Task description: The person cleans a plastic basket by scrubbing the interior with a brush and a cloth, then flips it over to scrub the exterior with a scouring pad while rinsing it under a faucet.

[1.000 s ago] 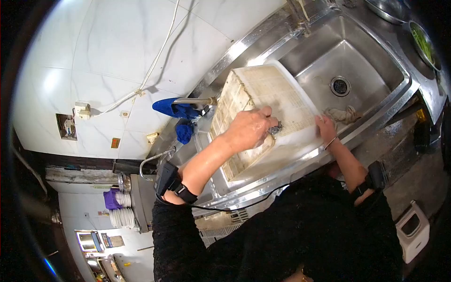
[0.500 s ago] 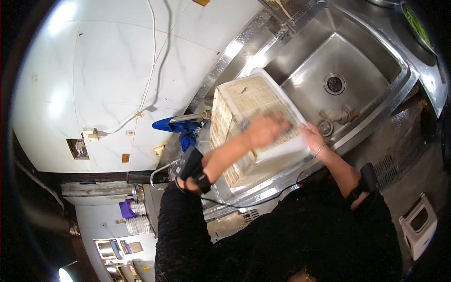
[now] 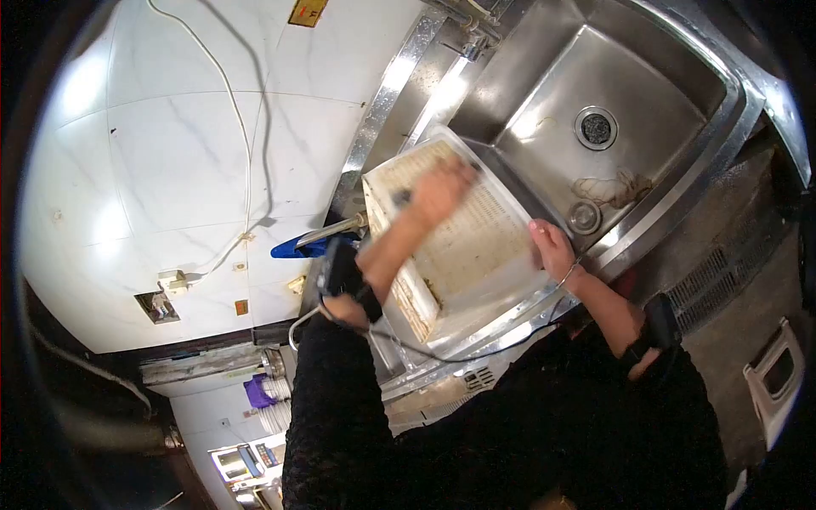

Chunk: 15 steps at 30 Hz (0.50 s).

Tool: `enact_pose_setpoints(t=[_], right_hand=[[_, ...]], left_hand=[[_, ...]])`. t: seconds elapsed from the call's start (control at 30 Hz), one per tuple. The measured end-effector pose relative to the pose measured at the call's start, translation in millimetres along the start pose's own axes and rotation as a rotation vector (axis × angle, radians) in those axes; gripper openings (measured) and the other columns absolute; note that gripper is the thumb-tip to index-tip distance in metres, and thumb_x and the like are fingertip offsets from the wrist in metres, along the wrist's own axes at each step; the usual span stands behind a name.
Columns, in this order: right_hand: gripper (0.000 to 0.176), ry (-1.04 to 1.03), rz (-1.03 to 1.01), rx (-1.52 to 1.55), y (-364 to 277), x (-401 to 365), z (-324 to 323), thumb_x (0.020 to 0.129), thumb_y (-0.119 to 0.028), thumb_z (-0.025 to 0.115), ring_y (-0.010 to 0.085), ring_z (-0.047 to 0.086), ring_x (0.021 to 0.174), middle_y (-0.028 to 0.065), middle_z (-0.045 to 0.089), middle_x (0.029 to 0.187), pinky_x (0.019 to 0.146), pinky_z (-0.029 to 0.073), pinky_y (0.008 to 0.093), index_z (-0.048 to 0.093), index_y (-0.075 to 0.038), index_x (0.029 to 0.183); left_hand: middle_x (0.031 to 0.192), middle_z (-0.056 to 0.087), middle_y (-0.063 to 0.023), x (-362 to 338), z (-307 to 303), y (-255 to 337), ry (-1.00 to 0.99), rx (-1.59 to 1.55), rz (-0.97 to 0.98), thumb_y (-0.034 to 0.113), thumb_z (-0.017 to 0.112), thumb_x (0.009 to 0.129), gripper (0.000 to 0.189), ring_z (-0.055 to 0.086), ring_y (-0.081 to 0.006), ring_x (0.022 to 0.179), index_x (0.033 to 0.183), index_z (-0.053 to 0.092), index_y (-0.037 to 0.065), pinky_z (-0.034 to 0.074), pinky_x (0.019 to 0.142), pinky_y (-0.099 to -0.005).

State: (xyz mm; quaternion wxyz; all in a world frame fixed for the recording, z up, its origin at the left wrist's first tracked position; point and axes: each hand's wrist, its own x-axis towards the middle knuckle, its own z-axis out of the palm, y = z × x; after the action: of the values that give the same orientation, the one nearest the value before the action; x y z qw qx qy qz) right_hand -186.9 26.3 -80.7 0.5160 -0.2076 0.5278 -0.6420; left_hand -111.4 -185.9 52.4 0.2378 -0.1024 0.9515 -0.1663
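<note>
A white plastic basket [image 3: 484, 229] with brown stains and a perforated face lies tilted over the left part of the steel sink unit. Over its upper face is my left hand [image 3: 442, 191], blurred by motion and closed around a small dark object that I cannot make out. My right hand [image 3: 552, 245] grips the rim of the basket on its right side, fingers pressed against the edge. Bits of dark dirt show near the basket's lower left edge.
Right of the basket is a steel basin [image 3: 629, 76] with a drain [image 3: 596, 127], a round metal stopper [image 3: 584, 218] and a crumpled net [image 3: 625, 187]. A blue object [image 3: 297, 246] lies by the tiled wall [image 3: 178, 136]. A faucet [image 3: 476, 42] stands above.
My left hand has moved up and left across the basket's face. The basket now shows its perforated face at a different tilt. The whole view has shifted slightly.
</note>
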Motion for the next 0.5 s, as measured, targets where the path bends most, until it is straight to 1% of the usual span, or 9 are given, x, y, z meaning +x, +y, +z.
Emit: enact_pose_setpoints(t=[0.07, 0.17, 0.2, 0.3, 0.33, 0.37, 0.4, 0.43, 0.5], right_hand=[[0.039, 0.02, -0.077, 0.034, -2, 0, 2, 0.093, -0.036, 0.045, 0.0139, 0.045, 0.057, 0.0048, 0.05, 0.062, 0.055, 0.04, 0.0307, 0.059, 0.001, 0.093], [0.039, -0.006, -0.086, 0.0, 17, 5, 2, 0.094, -0.035, 0.045, 0.0141, 0.045, 0.057, 0.005, 0.051, 0.062, 0.056, 0.04, 0.0306, 0.058, 0.002, 0.091], [0.039, -0.011, -0.081, 0.0, 19, 5, 4, 0.094, -0.035, 0.045, 0.0141, 0.045, 0.057, 0.005, 0.051, 0.062, 0.056, 0.04, 0.0306, 0.058, 0.002, 0.091], [0.037, 0.072, -0.221, 0.047, 15, 5, 8, 0.094, -0.033, 0.045, 0.0122, 0.044, 0.053, 0.0029, 0.049, 0.059, 0.051, 0.038, 0.0288, 0.057, 0.001, 0.087], [0.036, -0.024, -0.036, 0.14, 5, 2, 3, 0.094, -0.032, 0.045, 0.0111, 0.044, 0.05, 0.0019, 0.048, 0.057, 0.048, 0.037, 0.0279, 0.057, 0.001, 0.086], [0.035, -0.116, 0.152, 0.233, 0, -1, 0, 0.094, -0.032, 0.046, 0.0101, 0.044, 0.047, 0.001, 0.047, 0.055, 0.045, 0.036, 0.0271, 0.057, 0.0, 0.085], [0.035, -0.105, 0.158, 0.23, -1, -1, -1, 0.094, -0.032, 0.046, 0.0101, 0.044, 0.047, 0.001, 0.047, 0.055, 0.045, 0.036, 0.0271, 0.057, 0.0, 0.085], [0.034, -0.091, 0.124, 0.229, -1, -1, 0, 0.094, -0.032, 0.046, 0.0097, 0.044, 0.045, 0.0006, 0.046, 0.053, 0.043, 0.035, 0.0269, 0.058, -0.001, 0.086], [0.033, -0.091, 0.094, 0.236, 5, -1, 3, 0.093, -0.033, 0.047, 0.0094, 0.044, 0.042, 0.0003, 0.046, 0.052, 0.041, 0.035, 0.0266, 0.058, -0.002, 0.087]], left_hand=[[0.102, 0.054, -0.0079, -18, -14, 51, 0.242, -0.328, 0.209, 0.024, 0.06, 0.078, 0.025, 0.055, -0.0286, 0.095, 0.101, 0.059, 0.014, 0.051, 0.069, -0.0376], [0.098, 0.053, -0.0065, -32, -51, 73, -0.075, -0.444, 0.207, 0.024, 0.062, 0.077, 0.021, 0.056, -0.0274, 0.094, 0.097, 0.06, 0.017, 0.051, 0.068, -0.0376], [0.096, 0.053, -0.0052, -31, -39, 61, 0.037, -0.402, 0.167, 0.023, 0.061, 0.078, 0.018, 0.056, -0.026, 0.092, 0.096, 0.06, 0.019, 0.05, 0.069, -0.0366], [0.1, 0.054, -0.0077, -4, 31, -25, 0.139, -0.026, -0.041, 0.027, 0.051, 0.085, 0.025, 0.056, -0.0268, 0.092, 0.107, 0.061, 0.023, 0.048, 0.079, -0.039], [0.108, 0.053, -0.0093, 8, 27, -51, 0.159, 0.121, -0.105, 0.028, 0.047, 0.088, 0.028, 0.055, -0.0282, 0.096, 0.112, 0.059, 0.022, 0.046, 0.084, -0.0406], [0.116, 0.051, -0.0108, 19, -7, -52, -0.142, 0.016, -0.415, 0.029, 0.044, 0.091, 0.028, 0.053, -0.029, 0.1, 0.112, 0.059, 0.02, 0.045, 0.084, -0.0412], [0.107, 0.054, -0.0076, 25, -5, -53, -0.181, -0.058, -0.56, 0.023, 0.041, 0.091, 0.029, 0.048, -0.0267, 0.109, 0.116, 0.054, 0.017, 0.044, 0.089, -0.0431], [0.107, 0.054, -0.0076, 25, 7, -46, -0.187, -0.067, -0.554, 0.023, 0.041, 0.091, 0.029, 0.048, -0.0267, 0.109, 0.116, 0.054, 0.017, 0.044, 0.089, -0.0431], [0.104, 0.053, -0.0083, 13, 33, -24, 0.06, 0.046, -0.153, 0.026, 0.046, 0.088, 0.025, 0.051, -0.029, 0.103, 0.11, 0.057, 0.021, 0.05, 0.078, -0.0427]])
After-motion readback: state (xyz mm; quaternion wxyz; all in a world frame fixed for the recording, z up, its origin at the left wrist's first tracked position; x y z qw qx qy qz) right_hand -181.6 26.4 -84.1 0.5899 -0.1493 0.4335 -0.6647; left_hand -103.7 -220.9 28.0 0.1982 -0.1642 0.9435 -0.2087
